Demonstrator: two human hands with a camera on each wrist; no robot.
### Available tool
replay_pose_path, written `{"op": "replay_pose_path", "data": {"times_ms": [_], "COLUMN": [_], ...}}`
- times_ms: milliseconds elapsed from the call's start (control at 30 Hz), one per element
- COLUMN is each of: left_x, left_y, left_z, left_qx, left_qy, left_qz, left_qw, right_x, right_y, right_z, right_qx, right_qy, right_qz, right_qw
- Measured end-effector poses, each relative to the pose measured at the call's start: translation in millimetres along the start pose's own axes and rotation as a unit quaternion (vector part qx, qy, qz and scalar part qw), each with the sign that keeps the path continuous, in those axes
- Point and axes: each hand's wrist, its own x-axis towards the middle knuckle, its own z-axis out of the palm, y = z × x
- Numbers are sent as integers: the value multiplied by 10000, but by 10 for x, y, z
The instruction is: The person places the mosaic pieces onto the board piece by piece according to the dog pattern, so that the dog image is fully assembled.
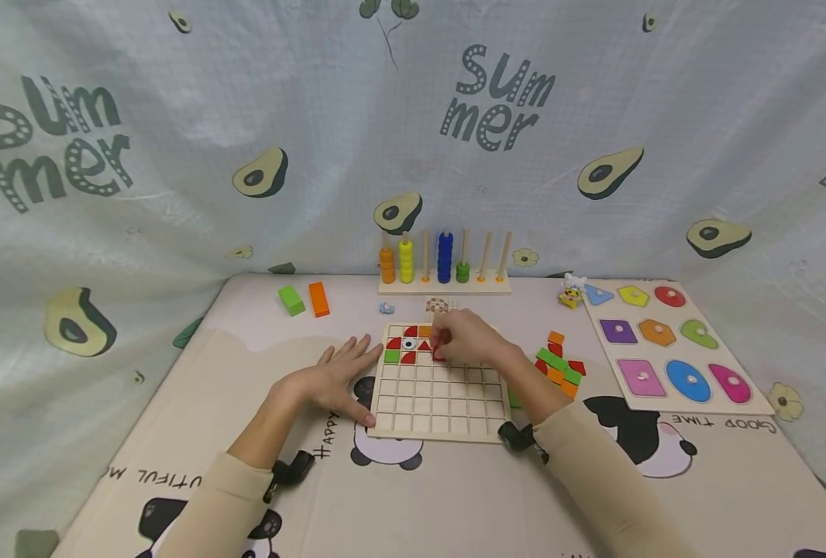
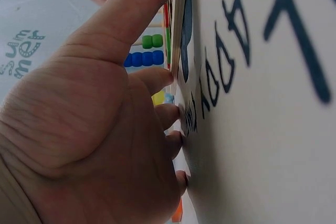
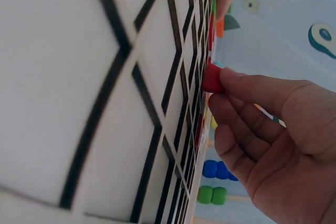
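A wooden grid board (image 1: pixel 437 407) lies in the middle of the table. Its upper left cells hold red pieces, a green tile (image 1: pixel 391 356), an orange tile (image 1: pixel 425 332) and a white tile with an eye-like dot (image 1: pixel 409 343). Between thumb and fingertips, my right hand (image 1: pixel 472 339) pinches a small red tile (image 3: pixel 212 78) at the board's upper cells; its exact shape is partly hidden by the fingers. Fingers spread, my left hand (image 1: pixel 332 380) rests along the board's left edge. In the left wrist view its thumb (image 2: pixel 139 3) reaches the board's side.
Loose coloured tiles (image 1: pixel 559 370) are heaped right of the board, partly behind the right forearm. Farther right lies a shape puzzle (image 1: pixel 607 353) beside a small figurine (image 1: pixel 572 293). A peg stacker (image 1: pixel 445 288) stands behind a patterned card (image 1: pixel 437 305). Green (image 1: pixel 290 301) and orange (image 1: pixel 318 299) blocks lie back left.
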Motion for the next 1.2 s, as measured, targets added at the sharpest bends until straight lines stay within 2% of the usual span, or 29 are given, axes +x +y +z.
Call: {"op": "replay_pose_path", "data": {"times_ms": [300,500,667,867,967,1067,1200], "left_x": [-13,-20,-21,-26,-21,-19,-18], "left_y": [6,10,3,4,6,13,23], "left_z": [-15,-15,-10,-13,-6,-4,-5], "left_qx": [-9,-34,-30,-3,-7,-52,-81], "left_qy": [11,-12,6,-15,-13,-15,-18], "left_qz": [13,14,37,-16,-14,-20,-51], "left_qw": [10000,10000,10000,10000,10000,10000,10000], "right_x": [-24,-90,-247,-635,-800,-921,-1045], "right_y": [-32,-58,49,344,511,656,830], "right_z": [7,2,-191,-554,-680,-774,-844], "right_qx": [-650,-768,-443,58,172,310,311], "right_qy": [-268,-326,30,714,695,330,-66], "right_qz": [103,173,-20,-20,210,621,1237], "right_qw": [9975,9964,9990,9974,9972,9970,9918]}}
